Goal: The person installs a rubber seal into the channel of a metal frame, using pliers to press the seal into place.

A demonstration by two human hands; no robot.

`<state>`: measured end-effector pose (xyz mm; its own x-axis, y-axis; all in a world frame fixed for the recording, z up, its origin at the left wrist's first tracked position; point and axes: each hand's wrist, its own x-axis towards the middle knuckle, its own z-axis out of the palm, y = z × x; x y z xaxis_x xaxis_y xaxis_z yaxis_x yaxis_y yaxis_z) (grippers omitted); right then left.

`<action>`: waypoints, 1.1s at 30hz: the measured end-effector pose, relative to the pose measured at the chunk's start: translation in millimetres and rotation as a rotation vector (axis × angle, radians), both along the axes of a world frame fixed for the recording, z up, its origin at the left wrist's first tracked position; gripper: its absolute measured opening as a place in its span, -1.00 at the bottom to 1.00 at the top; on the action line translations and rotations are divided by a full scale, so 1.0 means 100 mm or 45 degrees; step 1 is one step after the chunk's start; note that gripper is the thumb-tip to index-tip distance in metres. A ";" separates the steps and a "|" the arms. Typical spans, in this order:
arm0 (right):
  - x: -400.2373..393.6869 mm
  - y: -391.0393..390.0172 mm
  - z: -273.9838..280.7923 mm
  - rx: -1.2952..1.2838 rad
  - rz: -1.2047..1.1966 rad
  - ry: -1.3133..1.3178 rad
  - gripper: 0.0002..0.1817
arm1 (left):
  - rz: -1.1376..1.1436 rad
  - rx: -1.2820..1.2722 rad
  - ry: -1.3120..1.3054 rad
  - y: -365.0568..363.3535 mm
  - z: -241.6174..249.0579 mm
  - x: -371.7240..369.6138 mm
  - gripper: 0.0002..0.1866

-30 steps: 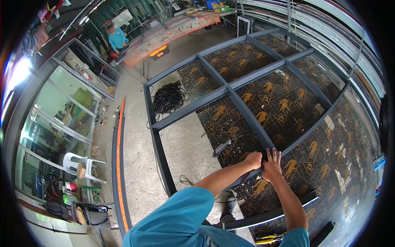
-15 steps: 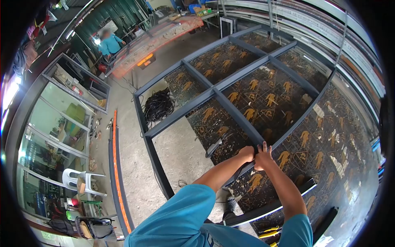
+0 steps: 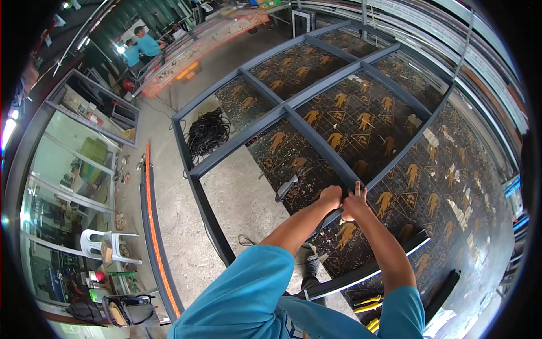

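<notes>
A large dark grey metal frame [image 3: 320,144] with crossbars lies in front of me. At its near rail, beside the end of a crossbar, my left hand [image 3: 331,196] is closed in a fist with the knuckles up. My right hand [image 3: 354,205] touches the same spot just to the right, two fingers raised and the others curled. Whatever the fingers grip is hidden; something dark shows beneath them. A coil of thin black strip [image 3: 208,133] rests on the floor inside the far-left opening. A grey-handled tool [image 3: 287,188] lies inside the nearer opening.
Printed dark sheeting [image 3: 415,169] covers the floor beneath the frame. Yellow-handled tools [image 3: 368,305] and a dark profile [image 3: 372,270] are near my legs. At left are a long orange-striped profile [image 3: 151,214] and a white chair [image 3: 110,246]. People [image 3: 148,45] stand by a far workbench [image 3: 206,53].
The whole view has shifted slightly, with the frame appearing higher and further left. Both hands stay together at the same part of the rail. A second person shows more clearly by the workbench.
</notes>
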<state>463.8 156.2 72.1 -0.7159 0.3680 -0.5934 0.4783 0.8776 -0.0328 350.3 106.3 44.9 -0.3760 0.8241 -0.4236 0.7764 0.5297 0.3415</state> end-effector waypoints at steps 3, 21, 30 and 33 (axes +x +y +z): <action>-0.05 -0.02 0.11 -0.041 -0.050 -0.027 -0.38 | -0.066 -0.178 -0.145 0.04 0.03 -0.08 -0.72; -0.13 -0.22 0.01 0.000 0.028 -0.095 -0.38 | 0.438 0.667 -1.079 -2.32 0.15 0.28 -0.80; -0.26 -0.27 0.10 0.020 0.138 -0.262 -0.37 | 0.896 0.612 -1.302 -2.86 -0.92 0.98 -0.35; -0.41 -0.36 0.19 0.019 0.141 -0.438 -0.35 | 0.815 0.847 -1.139 -2.45 -1.10 1.03 -0.12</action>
<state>422.4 120.4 91.0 -0.5111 0.3096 -0.8018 0.3610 0.9239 0.1266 453.1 -139.0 -65.5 -0.5805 0.7525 -0.3112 -0.1870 0.2488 0.9503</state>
